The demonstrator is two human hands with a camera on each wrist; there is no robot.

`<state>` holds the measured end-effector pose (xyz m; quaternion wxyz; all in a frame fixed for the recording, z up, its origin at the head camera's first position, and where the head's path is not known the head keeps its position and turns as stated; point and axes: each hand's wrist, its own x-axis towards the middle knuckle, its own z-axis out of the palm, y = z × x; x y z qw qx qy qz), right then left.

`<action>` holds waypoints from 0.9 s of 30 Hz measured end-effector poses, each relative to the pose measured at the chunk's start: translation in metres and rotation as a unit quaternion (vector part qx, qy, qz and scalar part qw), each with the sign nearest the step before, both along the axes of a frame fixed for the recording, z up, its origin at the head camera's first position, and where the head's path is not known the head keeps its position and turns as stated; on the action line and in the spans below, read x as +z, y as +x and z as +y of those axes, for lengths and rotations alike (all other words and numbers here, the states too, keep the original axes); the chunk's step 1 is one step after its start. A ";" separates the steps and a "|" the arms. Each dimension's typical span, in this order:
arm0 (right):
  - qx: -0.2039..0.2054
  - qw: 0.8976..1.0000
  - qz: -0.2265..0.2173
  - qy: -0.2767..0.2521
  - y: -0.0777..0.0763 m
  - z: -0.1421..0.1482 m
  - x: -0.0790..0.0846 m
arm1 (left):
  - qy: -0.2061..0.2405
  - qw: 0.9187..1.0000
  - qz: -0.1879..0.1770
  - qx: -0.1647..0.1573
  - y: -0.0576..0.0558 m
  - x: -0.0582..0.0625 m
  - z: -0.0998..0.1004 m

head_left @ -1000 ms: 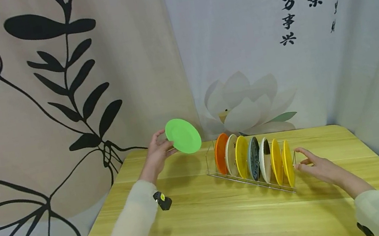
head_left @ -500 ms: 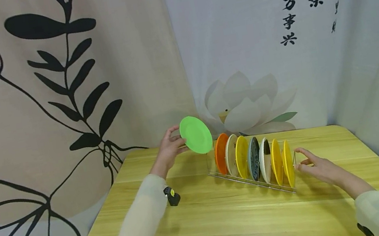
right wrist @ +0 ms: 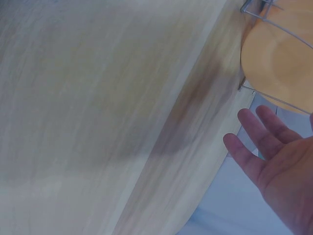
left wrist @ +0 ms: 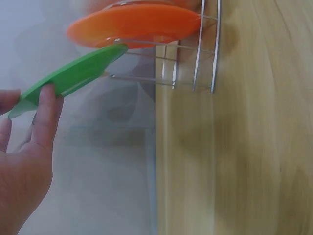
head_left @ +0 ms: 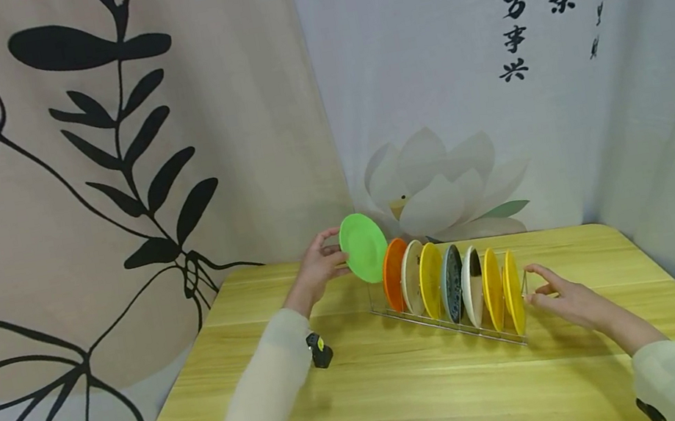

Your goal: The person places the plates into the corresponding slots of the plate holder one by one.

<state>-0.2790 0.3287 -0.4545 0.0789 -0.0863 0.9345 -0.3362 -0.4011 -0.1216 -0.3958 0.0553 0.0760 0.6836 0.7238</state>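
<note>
My left hand (head_left: 320, 265) grips a green plate (head_left: 364, 247) by its edge, thumb on one side and fingers on the other. The plate is tilted above the left end of a wire dish rack (head_left: 447, 326), next to an orange plate (head_left: 396, 274). In the left wrist view, the green plate (left wrist: 73, 73) slants near the bare end wires of the rack (left wrist: 215, 54). At the rack's other end, my right hand (head_left: 567, 299) pinches the end wire with thumb and index finger, beside a yellow plate (head_left: 513, 293). Its other fingers (right wrist: 249, 159) spread loosely in the right wrist view.
Several plates stand upright in the rack, including a cream one (head_left: 412, 276), a dark patterned one (head_left: 453, 284) and a white-and-black one (head_left: 473, 288). The wooden table (head_left: 410, 407) meets a printed curtain (head_left: 259, 142) at the back and a pale one on the right.
My left hand has carried the green plate rightward to the rack's left end, lowering it slightly and turning it more upright. My right hand has stayed at the rack.
</note>
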 end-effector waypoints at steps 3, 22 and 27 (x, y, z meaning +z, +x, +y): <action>0.001 1.000 -0.001 0.003 0.000 0.000 0.000 | -0.005 1.000 0.003 -0.007 0.001 -0.005 0.005; 0.014 1.000 0.010 0.006 -0.001 0.002 -0.001 | -0.045 0.999 0.002 -0.020 0.005 -0.031 0.026; 0.010 1.000 0.012 0.009 -0.001 0.001 -0.001 | -0.064 0.998 0.000 -0.015 0.008 -0.035 0.027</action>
